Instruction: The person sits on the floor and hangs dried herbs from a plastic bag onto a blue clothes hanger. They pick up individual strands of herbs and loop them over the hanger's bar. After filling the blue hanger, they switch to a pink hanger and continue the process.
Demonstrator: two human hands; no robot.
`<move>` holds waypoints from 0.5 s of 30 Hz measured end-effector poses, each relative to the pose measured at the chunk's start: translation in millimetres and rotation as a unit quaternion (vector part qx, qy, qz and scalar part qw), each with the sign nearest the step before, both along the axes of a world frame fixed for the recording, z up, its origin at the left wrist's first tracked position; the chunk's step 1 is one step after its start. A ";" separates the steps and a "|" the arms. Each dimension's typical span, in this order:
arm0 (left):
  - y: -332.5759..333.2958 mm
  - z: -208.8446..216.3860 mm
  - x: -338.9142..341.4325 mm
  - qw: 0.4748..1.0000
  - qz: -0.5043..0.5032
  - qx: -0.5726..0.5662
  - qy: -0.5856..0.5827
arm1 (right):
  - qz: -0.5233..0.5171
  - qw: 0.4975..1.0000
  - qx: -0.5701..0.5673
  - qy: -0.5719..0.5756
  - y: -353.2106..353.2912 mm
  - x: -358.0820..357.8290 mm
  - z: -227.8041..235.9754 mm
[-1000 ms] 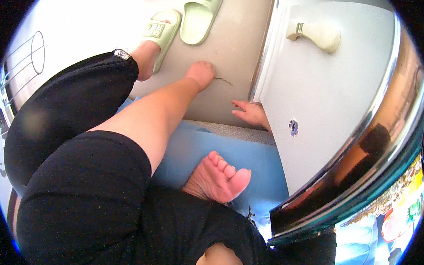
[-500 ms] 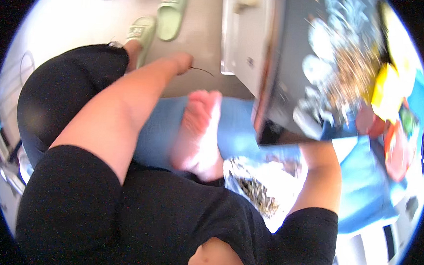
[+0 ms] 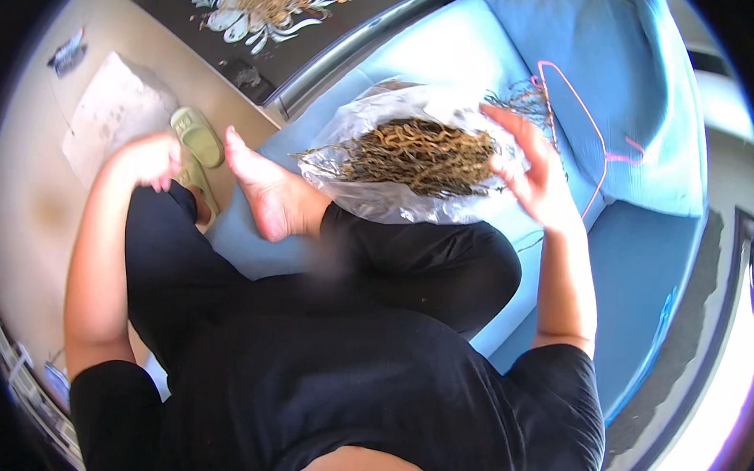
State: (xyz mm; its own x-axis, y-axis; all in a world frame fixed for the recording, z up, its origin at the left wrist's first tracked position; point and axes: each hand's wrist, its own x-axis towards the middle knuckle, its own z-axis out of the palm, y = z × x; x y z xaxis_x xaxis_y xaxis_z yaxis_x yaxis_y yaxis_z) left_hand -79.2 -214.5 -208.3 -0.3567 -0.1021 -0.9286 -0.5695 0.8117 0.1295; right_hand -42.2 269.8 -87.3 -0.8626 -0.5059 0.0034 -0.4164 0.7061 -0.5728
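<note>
On the blue sofa, a clear plastic bag (image 3: pixel 377 203) lies spread out with a heap of dried brown-green plant strips (image 3: pixel 422 157) on it. My right hand (image 3: pixel 535 171) is at the right end of the heap, thumb and fingers apart, with nothing seen in its grasp. My left hand (image 3: pixel 151 160) is far off to the left, over my knee and near a pale sheet on the floor. Its fingers are curled in, and whatever they may hold is hidden.
A pink wire hanger (image 3: pixel 606 155) rests on the blue sofa (image 3: pixel 570 42), beside a few thin dark stems (image 3: pixel 526 103). A dark table (image 3: pixel 184 27) with a white floral pattern carries light brown bits. Green slippers (image 3: pixel 198 137) and a pale stained sheet (image 3: pixel 105 110) are on the floor.
My view has swung toward the sofa on the right. My right hand, hidden behind the table before, now shows by the heap. The thin dark stem in my left hand is no longer visible.
</note>
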 end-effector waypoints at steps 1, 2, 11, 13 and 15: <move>28.0 29.7 24.5 0.989 -0.053 0.126 0.053 | 0.006 0.999 -0.006 0.043 11.3 27.4 -7.1; 56.9 51.9 45.7 0.958 -0.105 0.249 0.097 | 0.007 0.998 -0.011 0.058 13.3 51.6 -15.0; 293.0 42.5 44.1 0.753 -0.309 0.298 0.498 | 0.006 0.967 0.054 0.251 8.9 122.5 -26.5; 302.3 18.9 32.0 0.703 -0.332 0.253 0.576 | -0.020 0.958 0.064 0.278 21.2 133.9 -12.1; 293.8 23.9 19.6 0.758 -0.373 0.115 0.524 | -0.056 0.950 0.078 0.297 42.2 145.3 3.3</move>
